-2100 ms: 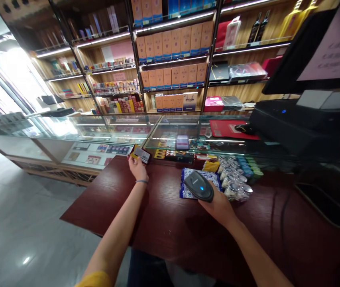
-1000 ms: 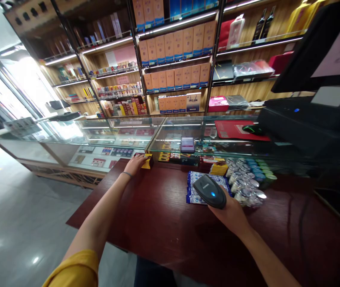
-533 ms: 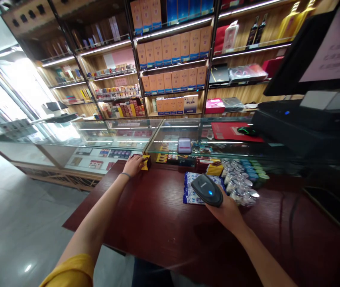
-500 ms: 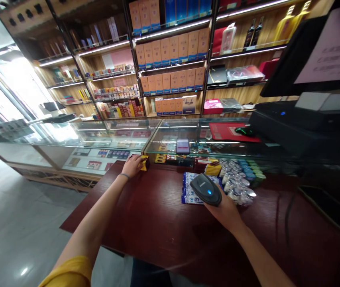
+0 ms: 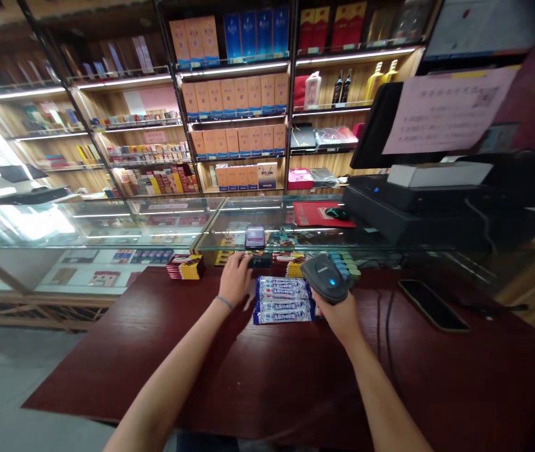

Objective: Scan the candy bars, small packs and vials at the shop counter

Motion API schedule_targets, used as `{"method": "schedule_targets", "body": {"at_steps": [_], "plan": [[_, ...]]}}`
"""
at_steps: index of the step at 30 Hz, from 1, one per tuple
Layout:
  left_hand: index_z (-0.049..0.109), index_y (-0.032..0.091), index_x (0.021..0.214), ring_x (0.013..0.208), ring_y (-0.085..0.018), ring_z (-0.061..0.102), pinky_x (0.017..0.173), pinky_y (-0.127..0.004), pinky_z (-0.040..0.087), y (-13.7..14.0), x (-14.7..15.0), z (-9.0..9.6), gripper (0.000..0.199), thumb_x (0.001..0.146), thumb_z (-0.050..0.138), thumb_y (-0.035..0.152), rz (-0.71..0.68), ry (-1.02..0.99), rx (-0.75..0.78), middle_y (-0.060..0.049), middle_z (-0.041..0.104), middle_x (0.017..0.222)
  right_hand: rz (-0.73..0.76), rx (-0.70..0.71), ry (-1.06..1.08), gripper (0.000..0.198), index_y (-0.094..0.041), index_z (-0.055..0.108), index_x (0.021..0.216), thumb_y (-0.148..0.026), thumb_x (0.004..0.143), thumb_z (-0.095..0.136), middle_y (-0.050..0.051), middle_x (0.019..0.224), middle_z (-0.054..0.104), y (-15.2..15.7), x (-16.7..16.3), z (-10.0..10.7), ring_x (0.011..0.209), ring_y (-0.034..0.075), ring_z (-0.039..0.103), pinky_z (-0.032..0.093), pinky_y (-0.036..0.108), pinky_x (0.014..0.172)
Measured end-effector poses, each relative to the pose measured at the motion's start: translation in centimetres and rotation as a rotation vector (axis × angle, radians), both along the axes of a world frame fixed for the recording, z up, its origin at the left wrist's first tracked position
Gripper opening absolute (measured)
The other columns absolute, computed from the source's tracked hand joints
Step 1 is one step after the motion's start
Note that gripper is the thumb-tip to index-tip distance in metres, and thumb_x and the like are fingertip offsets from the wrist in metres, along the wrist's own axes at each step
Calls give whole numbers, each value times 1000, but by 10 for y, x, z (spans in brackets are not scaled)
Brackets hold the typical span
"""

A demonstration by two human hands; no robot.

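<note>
Blue packets obstruct the counter, its near side open.

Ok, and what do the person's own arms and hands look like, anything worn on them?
The left hand has a thin, greyish-blue band around its wrist. The right hand shows no band. Both hands are gloveless, and the visible forearms show no sleeves.

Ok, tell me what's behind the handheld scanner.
Blue and green containers show past the scanner in the right hand; what lies directly behind it is covered.
</note>
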State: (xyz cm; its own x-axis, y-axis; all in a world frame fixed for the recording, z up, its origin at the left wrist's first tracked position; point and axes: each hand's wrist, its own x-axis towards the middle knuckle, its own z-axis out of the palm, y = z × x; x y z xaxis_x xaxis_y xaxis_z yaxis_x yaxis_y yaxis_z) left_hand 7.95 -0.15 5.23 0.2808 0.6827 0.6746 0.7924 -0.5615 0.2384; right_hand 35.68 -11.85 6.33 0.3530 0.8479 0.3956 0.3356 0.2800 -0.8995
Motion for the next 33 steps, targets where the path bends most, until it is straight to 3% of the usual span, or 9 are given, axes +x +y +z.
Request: {"method": "schedule_targets", "body": {"at_steps": [5,13,17,24,29,33], "plan": [[60,24,137,145,-34,43,122,-57,36,-1,75,-7,45,92,61,17,-189,-12,-112,-16,53,149,-5,-60,117,40,-20,69,91,-55,76,78,2,57,69,0,16,7,45,21,63,54,33,46],[55,28,147,152,-42,35,123,-67,25,11,145,-14,57,91,67,24,-227,39,-210,-16,47,159,-17,-56,167,33,-25,62,73,-55,82,74,1,51,63,-3,29,17,43,21,60,52,34,45],[53,28,150,152,-45,32,122,-71,22,15,155,-17,59,93,66,29,-183,84,-232,-16,47,159,6,-39,167,33,-26,59,70,-52,86,72,1,53,63,-7,28,23,45,20,60,52,33,48],[61,30,140,143,-40,45,118,-67,31,7,153,-20,47,97,51,15,-133,133,-200,-15,58,148,-22,-53,249,33,-24,60,72,-52,81,76,1,54,62,-4,26,16,43,19,57,49,33,45],[67,29,126,131,-35,56,114,-62,37,0,150,-12,39,98,46,11,-139,152,-204,-14,68,131,-27,-68,242,32,-23,63,77,-52,80,77,1,54,63,-2,25,14,43,18,57,50,32,45],[67,31,126,131,-31,58,117,-55,37,-1,135,0,38,98,49,13,-236,31,-177,-10,70,133,-30,-64,277,38,-22,64,80,-56,76,79,0,53,63,0,24,12,41,19,57,49,31,41]]}}
